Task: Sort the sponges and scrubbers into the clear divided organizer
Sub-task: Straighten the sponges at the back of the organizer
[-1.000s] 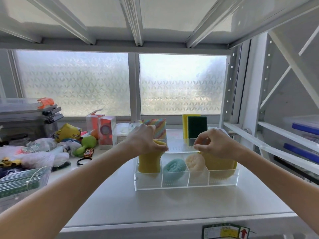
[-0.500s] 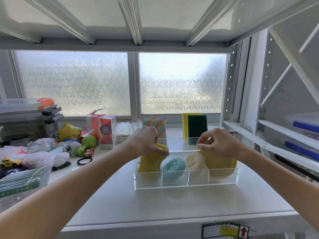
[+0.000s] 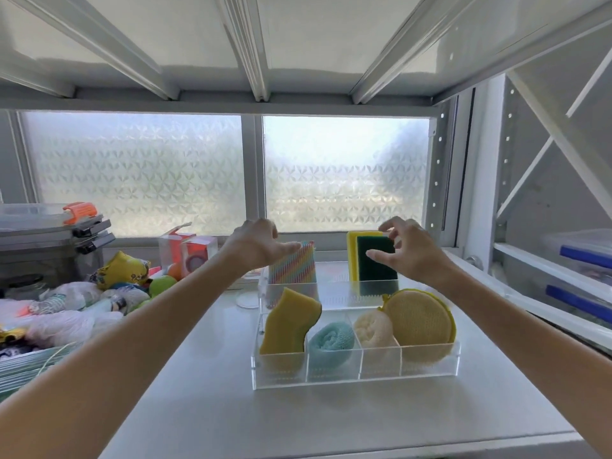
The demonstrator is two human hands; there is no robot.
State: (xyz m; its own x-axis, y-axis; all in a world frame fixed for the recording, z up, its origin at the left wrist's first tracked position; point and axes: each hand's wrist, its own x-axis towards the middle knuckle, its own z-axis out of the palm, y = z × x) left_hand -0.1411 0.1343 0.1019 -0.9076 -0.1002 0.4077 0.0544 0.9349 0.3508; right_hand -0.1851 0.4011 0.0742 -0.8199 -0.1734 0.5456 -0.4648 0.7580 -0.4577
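The clear divided organizer (image 3: 430, 366) sits on the white shelf. Its front row holds a curved yellow sponge (image 3: 286, 321), a teal mesh scrubber (image 3: 331, 339), a cream puff scrubber (image 3: 372, 327) and a round yellow pad (image 3: 419, 321). In the back row stand a rainbow-striped sponge (image 3: 293, 265) and a yellow-and-green scouring sponge (image 3: 374, 258). My left hand (image 3: 256, 248) hovers at the striped sponge's top edge, fingers apart. My right hand (image 3: 409, 250) is spread around the scouring sponge's top right corner; I cannot tell whether it touches.
A heap of plastic bags, toys and a green ball (image 3: 160, 284) fills the shelf's left side, with small pink boxes (image 3: 198, 256) behind. Stacked lidded bins (image 3: 49, 240) stand far left. A shelf rail (image 3: 530, 276) runs along the right, frosted windows behind.
Both hands have let go of the front-row yellow sponge and round pad and lifted back toward the two upright sponges in the rear row.
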